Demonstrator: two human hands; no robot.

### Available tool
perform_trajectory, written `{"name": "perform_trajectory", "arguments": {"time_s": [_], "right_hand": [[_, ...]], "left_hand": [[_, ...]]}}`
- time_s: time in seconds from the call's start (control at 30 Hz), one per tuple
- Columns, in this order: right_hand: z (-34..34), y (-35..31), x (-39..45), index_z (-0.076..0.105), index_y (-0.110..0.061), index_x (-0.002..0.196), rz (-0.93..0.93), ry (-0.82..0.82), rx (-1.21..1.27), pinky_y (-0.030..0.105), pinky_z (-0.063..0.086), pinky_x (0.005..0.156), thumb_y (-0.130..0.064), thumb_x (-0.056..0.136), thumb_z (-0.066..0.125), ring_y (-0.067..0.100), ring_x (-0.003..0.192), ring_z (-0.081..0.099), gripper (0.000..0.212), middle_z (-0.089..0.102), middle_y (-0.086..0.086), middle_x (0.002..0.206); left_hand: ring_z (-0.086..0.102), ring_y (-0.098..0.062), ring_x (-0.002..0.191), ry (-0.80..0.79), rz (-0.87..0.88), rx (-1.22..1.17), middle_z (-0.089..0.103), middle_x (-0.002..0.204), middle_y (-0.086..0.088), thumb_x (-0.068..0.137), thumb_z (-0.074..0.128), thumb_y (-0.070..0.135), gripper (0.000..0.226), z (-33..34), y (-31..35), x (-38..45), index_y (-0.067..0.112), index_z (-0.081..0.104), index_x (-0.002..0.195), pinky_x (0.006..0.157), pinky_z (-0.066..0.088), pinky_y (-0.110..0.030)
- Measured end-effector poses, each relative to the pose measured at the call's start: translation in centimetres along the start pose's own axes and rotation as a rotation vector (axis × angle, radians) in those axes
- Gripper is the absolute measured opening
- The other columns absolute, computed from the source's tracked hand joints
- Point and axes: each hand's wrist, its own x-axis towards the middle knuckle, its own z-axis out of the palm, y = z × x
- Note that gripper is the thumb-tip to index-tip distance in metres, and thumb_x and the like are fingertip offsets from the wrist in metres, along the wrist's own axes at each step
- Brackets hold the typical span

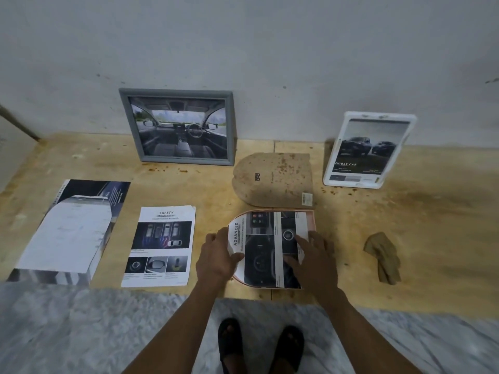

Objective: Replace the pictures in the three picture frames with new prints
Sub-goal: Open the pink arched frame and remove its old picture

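A: Head cam, quick rundown pls. Where's the third frame?

B: Arched pink frame [312,221] lies flat near the front edge of the wooden bench [405,211], w/ the new "ADVANCED" print [267,249] laid in it. Its brown backing board [272,180] sits just behind, apart from it.

A: Hands?

B: Left hand [216,259] is at the curved left edge, thumb curled onto the print, pinching edge & paper together. Right hand [313,259] has fingers spread fairly straight, pressing flat on the print's right half. Not gripping anything.

A: How'll the print handle?

B: Thin brochure paper, I'd guess: light, floppy, creases easily, prob slides on the glass underneath. Best pressed flat w/ open fingers, nudged from the edges, not pinched mid-sheet. Backing looks stiff; take it by its sides. Frame likely light but fragile if glazed, so hold by the rim.

A: Other two?

B: Grey frame [178,126] and white frame [368,149] both lean upright on the wall, each showing a car pic. Can't tell if those are new or old prints.

A: Else?

B: "SAFETY" sheet [162,245] and a folded brochure [73,230] to the left, crumpled cloth [383,256] to the right.
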Motion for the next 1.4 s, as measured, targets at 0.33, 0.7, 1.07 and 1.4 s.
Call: {"name": "perform_trajectory", "arguments": {"time_s": [0.33,0.7,1.07,1.4], "right_hand": [[-2.5,-0.8,5.2,0.052,-0.018,0.133,0.185,0.07,0.205,0.038,0.039,0.099,-0.043,0.088,0.063,0.026,0.125,0.04,0.052,0.05,0.006,0.134],[-1.6,0.3,15.4,0.047,-0.01,0.136,0.376,0.122,0.453,0.041,0.043,0.1,-0.029,0.087,0.062,0.032,0.118,0.053,0.054,0.057,0.015,0.129],[-2.8,-0.6,16.6,0.047,-0.012,0.14,0.582,0.133,0.782,0.027,0.039,0.082,-0.02,0.093,0.056,0.024,0.119,0.052,0.049,0.054,0.006,0.134],[-9.2,-1.1,11.1,0.067,-0.013,0.105,0.476,0.0,0.784,0.049,0.057,0.083,-0.027,0.075,0.07,0.024,0.09,0.064,0.033,0.066,0.003,0.098]], "left_hand": [[0.051,-0.03,0.12,0.095,-0.01,-0.03,0.053,0.133,-0.011,0.086,0.064,0.057,0.07,-1.6,2.1,3.5,0.013,0.045,0.137,0.092,0.048,-0.04],[0.058,-0.034,0.104,0.001,-0.153,-0.208,0.059,0.118,-0.016,0.084,0.063,0.049,0.053,-1.9,6.1,16.2,0.006,0.061,0.115,0.093,0.053,-0.048],[0.064,-0.033,0.096,-0.007,-0.342,-0.687,0.064,0.096,-0.015,0.09,0.067,0.011,0.01,-3.5,7.8,16.6,0.01,0.058,0.085,0.089,0.057,-0.046],[0.069,-0.035,0.088,-0.056,-0.339,-1.1,0.069,0.101,-0.022,0.088,0.065,-0.007,0.016,-7.5,8.1,7.5,-0.001,0.062,0.103,0.062,0.061,-0.038]]}}
